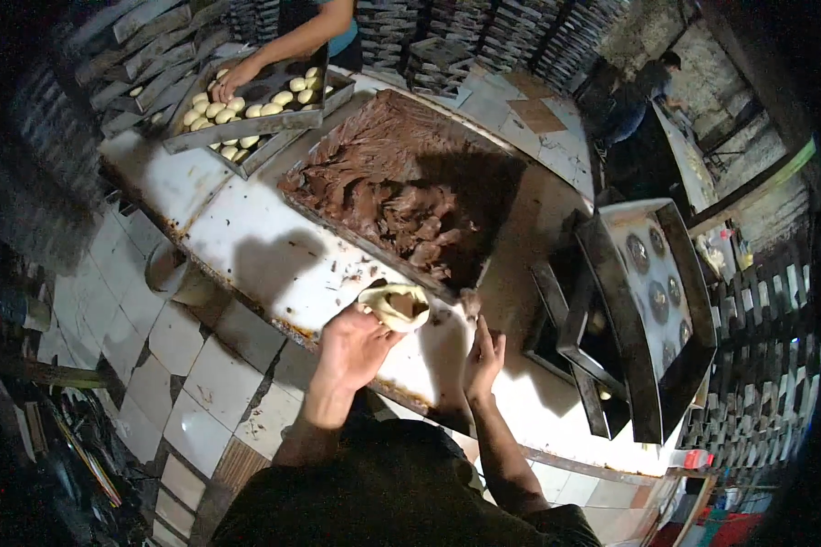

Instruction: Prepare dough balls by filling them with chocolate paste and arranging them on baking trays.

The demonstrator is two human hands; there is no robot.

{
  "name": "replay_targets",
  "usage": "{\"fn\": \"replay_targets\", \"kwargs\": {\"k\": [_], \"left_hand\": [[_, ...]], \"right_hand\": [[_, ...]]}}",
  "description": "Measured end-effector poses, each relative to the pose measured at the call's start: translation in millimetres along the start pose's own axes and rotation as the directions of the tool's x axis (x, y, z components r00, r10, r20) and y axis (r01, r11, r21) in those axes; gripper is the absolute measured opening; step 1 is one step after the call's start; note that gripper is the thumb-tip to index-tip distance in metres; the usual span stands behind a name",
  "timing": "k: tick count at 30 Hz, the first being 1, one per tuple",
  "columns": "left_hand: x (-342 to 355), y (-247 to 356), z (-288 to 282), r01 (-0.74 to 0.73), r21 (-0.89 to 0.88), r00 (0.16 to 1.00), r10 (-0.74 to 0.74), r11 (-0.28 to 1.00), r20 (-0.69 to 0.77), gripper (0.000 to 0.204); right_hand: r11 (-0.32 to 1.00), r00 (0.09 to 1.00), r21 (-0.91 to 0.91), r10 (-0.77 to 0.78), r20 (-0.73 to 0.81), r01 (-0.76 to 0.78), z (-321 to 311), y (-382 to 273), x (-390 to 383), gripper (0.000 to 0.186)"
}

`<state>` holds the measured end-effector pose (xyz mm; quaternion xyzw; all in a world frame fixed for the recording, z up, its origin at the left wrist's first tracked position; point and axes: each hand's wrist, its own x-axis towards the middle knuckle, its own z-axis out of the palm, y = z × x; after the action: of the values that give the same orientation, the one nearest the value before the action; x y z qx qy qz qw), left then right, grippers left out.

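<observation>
My left hand is closed around a cupped piece of pale dough, holding it above the near edge of the white table. Brown paste shows in the hollow of the dough. My right hand grips a small spreading tool whose tip is smeared with brown paste; its handle is mostly hidden by my fingers. That tip is beside the near corner of a large shallow tray of brown paste. The paste is heaped and scooped up toward me, and shadow covers the tray's right part.
At the far left, a co-worker's hand reaches into a tray of pale dough balls, stacked on another tray. Tilted metal trays are stacked at the right of the table. Another person works at the far right.
</observation>
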<state>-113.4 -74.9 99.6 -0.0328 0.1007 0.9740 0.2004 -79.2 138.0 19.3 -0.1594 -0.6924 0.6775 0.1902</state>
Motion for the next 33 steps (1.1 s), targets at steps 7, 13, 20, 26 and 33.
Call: {"fn": "replay_targets", "kwargs": {"k": [7,13,20,26,33], "left_hand": [[-44.8,-153.2,-12.4,0.337,0.317,0.939,-0.338,0.886,-0.055,0.072],[-76.0,-327.6,19.2,0.593,0.510,0.805,-0.468,0.624,-0.363,0.060],[-82.8,-528.2,34.0,0.113,0.873,0.977,-0.213,0.475,-0.010,0.040],[-13.9,-612.5,8.0,-0.519,0.701,0.843,-0.430,-0.489,0.324,0.077],[-81.5,-452.5,10.0,-0.245,0.933,0.866,-0.493,-0.264,0.088,0.059]], "right_hand": [[0.983,0.952,-0.173,0.107,0.288,-0.059,-120.2,-45.9,-28.1,0.023],[0.887,0.809,-0.398,0.051,0.586,0.233,-303.6,-89.3,-95.4,0.018],[0.987,0.972,-0.118,0.078,-0.223,-0.106,-433.9,-47.6,-146.1,0.022],[0.942,0.909,-0.317,-0.036,-0.414,-0.107,-537.7,20.0,-73.9,0.014],[0.485,0.893,-0.754,-0.311,0.324,0.443,-484.5,22.1,-69.8,0.023]]}}
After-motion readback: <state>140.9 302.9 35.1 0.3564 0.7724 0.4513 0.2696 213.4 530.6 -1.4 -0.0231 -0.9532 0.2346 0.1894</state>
